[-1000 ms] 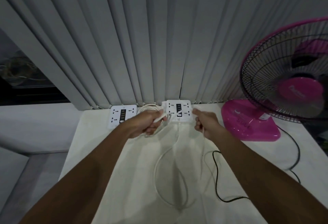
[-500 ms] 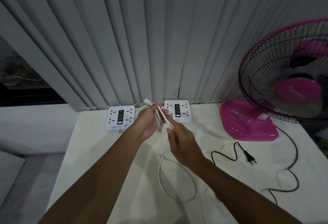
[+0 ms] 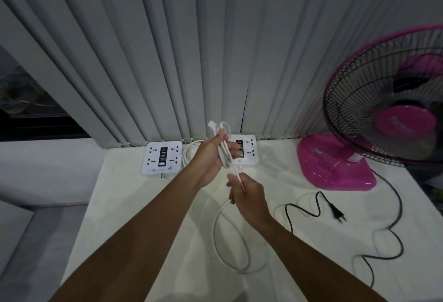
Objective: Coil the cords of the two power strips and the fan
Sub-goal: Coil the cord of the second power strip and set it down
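Note:
Two white power strips lie at the table's back edge, the left strip (image 3: 163, 158) and the right strip (image 3: 247, 149), which is partly behind my fingers. My left hand (image 3: 211, 158) grips a folded bundle of white cord (image 3: 225, 155), whose plug end sticks up above the fingers. My right hand (image 3: 247, 194) pinches the same cord just below the bundle. The slack white cord (image 3: 220, 249) loops on the table under my right arm. The pink fan (image 3: 335, 165) stands at the right. Its black cord (image 3: 302, 210) snakes loose over the table, plug (image 3: 338, 214) lying free.
A second coil of white cord (image 3: 189, 153) lies between the two strips. Grey vertical blinds (image 3: 215, 50) hang right behind the white table (image 3: 134, 218). The table's left edge drops to a grey floor (image 3: 31, 241).
My left hand has lifted the cord bundle higher, above the strips. My right hand came in from the right strip to just below the left hand, drawing cord up.

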Motion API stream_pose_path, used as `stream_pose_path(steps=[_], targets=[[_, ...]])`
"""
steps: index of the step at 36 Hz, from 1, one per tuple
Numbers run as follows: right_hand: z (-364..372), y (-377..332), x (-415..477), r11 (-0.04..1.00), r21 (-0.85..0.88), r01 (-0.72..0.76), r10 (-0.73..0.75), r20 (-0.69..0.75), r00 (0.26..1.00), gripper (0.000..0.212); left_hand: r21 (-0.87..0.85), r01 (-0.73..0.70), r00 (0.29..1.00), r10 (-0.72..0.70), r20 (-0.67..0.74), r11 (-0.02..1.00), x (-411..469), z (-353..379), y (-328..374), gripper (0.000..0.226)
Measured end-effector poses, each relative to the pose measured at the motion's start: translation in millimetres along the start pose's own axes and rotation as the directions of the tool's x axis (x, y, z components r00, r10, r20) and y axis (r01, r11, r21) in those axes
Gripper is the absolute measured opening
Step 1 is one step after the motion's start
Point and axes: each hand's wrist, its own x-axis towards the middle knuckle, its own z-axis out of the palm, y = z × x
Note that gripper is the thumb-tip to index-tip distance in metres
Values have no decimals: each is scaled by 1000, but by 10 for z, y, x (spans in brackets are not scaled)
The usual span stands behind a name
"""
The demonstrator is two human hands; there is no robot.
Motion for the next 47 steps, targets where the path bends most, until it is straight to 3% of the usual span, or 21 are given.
stream_pose_path(steps=[2,7,9,13,16,18,21,23,25,28,31,34,36,38,39,43,47], targets=[[-72,175,-45,997,-82,1,8,103,995,35,-131,9,1000,-8,8,991,19,-36,47,32],[-358,536,-154,980,-177,-86,152,401,903,9,-208,-11,999,19,34,978,86,-165,246,39],[-479,618,-201,977,-128,-168,211,529,822,10,-228,6,998,8,59,974,97,-201,348,40],[-691,693,-256,921,-55,-386,293,752,591,6,-265,8,996,16,92,964,103,-241,540,41],[-821,794,-244,832,-5,-555,358,769,529,8,-213,-5,994,28,107,977,87,-263,666,38],[-879,836,-206,752,74,-655,415,718,558,10,-108,-16,994,28,104,994,82,-294,723,37],[-905,763,-57,610,339,-716,531,496,687,31,174,-2,997,-12,77,985,71,-347,716,39],[-883,645,115,598,416,-685,630,285,723,34,378,2,998,-26,57,926,58,-381,634,39],[-821,501,318,599,454,-660,671,166,723,32,496,17,998,-48,51,868,42,-419,500,40],[-696,192,616,560,561,-610,666,134,734,26,628,3,997,-49,55,778,22,-431,247,40],[-582,-204,818,617,563,-550,566,168,807,16,725,-8,1000,-10,21,688,16,-379,-5,38],[-483,-477,837,826,387,-409,360,194,912,14,682,34,999,-23,-24,731,27,-305,-163,38],[-427,-548,769,979,102,-174,155,171,973,22,592,91,995,-57,-77,801,41,-252,-200,37],[-381,-536,684,983,-166,83,-64,120,991,22,467,128,990,-87,-109,875,52,-201,-222,38],[-375,-523,633,965,-223,141,-129,70,989,19,413,134,988,-90,-124,901,61,-178,-235,40],[-393,-454,432,983,-69,173,-179,-84,980,20,209,154,978,-118,-174,966,100,-114,-273,40],[-358,-275,272,962,-132,240,-260,-162,952,21,-178,191,969,-214,-121,965,123,-24,-281,31]])
